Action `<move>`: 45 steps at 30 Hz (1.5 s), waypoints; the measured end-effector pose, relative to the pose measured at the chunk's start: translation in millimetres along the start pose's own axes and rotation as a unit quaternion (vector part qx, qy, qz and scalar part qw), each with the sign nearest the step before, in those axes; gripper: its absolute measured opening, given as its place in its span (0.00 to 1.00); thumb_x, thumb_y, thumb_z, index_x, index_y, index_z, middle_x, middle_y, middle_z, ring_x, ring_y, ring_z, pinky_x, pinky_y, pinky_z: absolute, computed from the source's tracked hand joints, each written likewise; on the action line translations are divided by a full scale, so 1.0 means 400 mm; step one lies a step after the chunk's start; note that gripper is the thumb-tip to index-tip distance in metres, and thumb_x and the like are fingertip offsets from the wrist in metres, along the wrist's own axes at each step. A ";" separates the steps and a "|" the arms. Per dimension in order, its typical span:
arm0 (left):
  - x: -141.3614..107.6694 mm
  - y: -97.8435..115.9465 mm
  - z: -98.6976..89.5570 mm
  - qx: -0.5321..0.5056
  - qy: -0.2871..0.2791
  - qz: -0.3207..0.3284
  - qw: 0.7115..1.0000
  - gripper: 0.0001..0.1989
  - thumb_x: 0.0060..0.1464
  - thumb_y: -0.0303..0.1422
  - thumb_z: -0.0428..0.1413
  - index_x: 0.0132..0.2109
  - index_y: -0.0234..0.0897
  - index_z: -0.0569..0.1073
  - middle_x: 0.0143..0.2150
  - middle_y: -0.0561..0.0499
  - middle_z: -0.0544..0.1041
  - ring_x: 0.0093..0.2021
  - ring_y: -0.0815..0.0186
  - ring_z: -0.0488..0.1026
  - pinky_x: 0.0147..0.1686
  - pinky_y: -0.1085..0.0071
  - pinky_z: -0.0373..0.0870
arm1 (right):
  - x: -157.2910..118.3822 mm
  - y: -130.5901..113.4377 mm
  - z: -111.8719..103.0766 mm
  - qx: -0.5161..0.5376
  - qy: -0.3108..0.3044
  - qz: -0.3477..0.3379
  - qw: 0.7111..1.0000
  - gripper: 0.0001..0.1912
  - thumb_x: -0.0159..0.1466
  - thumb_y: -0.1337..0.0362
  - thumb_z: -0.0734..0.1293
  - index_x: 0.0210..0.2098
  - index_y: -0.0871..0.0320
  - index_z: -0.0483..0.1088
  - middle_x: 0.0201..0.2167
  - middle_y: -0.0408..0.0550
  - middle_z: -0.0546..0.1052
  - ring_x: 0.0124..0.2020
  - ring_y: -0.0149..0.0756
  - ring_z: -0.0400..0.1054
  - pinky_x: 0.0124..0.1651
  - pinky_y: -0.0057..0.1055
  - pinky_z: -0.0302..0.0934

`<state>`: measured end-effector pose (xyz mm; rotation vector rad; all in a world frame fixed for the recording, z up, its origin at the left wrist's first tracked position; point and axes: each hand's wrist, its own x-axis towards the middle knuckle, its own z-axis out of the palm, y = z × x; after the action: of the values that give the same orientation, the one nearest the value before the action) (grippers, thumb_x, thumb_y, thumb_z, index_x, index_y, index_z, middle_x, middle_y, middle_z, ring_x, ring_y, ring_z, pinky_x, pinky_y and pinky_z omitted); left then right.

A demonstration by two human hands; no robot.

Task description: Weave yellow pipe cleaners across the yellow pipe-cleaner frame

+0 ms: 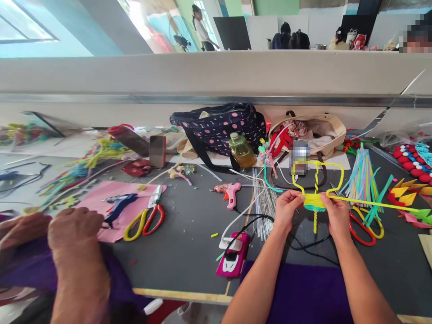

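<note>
Between both hands is a yellow pipe-cleaner frame, with two bent loops above, a twisted stem through the middle and a wound band with teal at its lower edge. My left hand pinches the band's left end between thumb and fingertips. At the band's right end, my right hand is closed in a pinch. From there a straight yellow pipe cleaner runs out to the right. Red-and-yellow scissors lie beside my right hand, near a bundle of pastel pipe cleaners.
A pink glue gun, silver wires and a magenta power strip with cables lie left of my arms. Behind stand a bottle, patterned bag and beige bag. A co-worker's hands are at far left, near other scissors.
</note>
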<state>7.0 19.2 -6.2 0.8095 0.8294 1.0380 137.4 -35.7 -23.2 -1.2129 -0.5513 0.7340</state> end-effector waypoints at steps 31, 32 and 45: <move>-0.001 0.003 -0.004 -0.037 -0.022 -0.048 0.998 0.14 0.36 0.34 0.68 0.26 0.34 0.72 0.25 0.52 0.76 0.24 0.70 0.72 0.29 0.72 0.71 | -0.005 -0.016 0.004 0.007 0.014 0.006 1.000 0.16 0.50 0.54 0.74 0.33 0.60 0.79 0.26 0.46 0.80 0.30 0.38 0.73 0.37 0.36 0.67; -0.001 0.002 -0.005 -0.036 -0.023 -0.047 0.998 0.14 0.36 0.34 0.68 0.26 0.34 0.72 0.25 0.52 0.76 0.24 0.70 0.72 0.29 0.72 0.71 | -0.005 -0.015 0.004 0.008 0.015 0.006 1.000 0.16 0.50 0.55 0.74 0.33 0.60 0.79 0.26 0.46 0.80 0.30 0.38 0.73 0.37 0.36 0.67; 0.004 -0.010 -0.005 -0.067 -0.032 -0.073 0.995 0.17 0.32 0.32 0.71 0.30 0.35 0.73 0.26 0.54 0.76 0.24 0.73 0.70 0.27 0.75 0.68 | -0.006 -0.020 0.008 -0.012 0.029 -0.009 0.999 0.15 0.52 0.54 0.73 0.32 0.59 0.79 0.26 0.47 0.80 0.30 0.38 0.73 0.37 0.36 0.68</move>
<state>7.4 19.9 -11.0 0.6552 0.7452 0.9237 135.3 -37.1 -14.7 -1.2464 -0.5236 0.6758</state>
